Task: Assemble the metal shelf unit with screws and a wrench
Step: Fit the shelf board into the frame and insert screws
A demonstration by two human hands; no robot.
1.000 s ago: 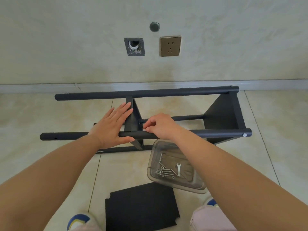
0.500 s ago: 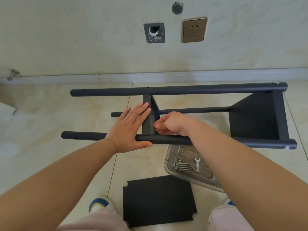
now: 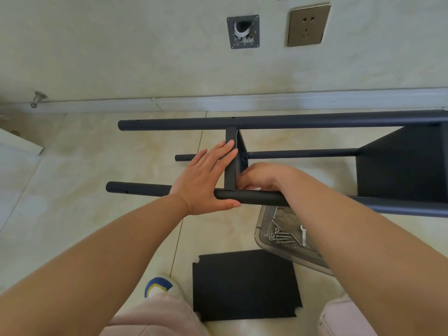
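Left hand point(image 3: 202, 177) lies flat against shelf panel point(image 3: 230, 163) — right hand point(image 3: 263, 177) curls beside it, grip unclear.

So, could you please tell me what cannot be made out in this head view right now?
- Right hand fingertips: tucked behind the middle shelf panel; whether they pinch a screw is hidden.
- Clear tray: right part covered by the right forearm.
- Screws: too small to count.
- Frame's right end: cut off by the picture edge.
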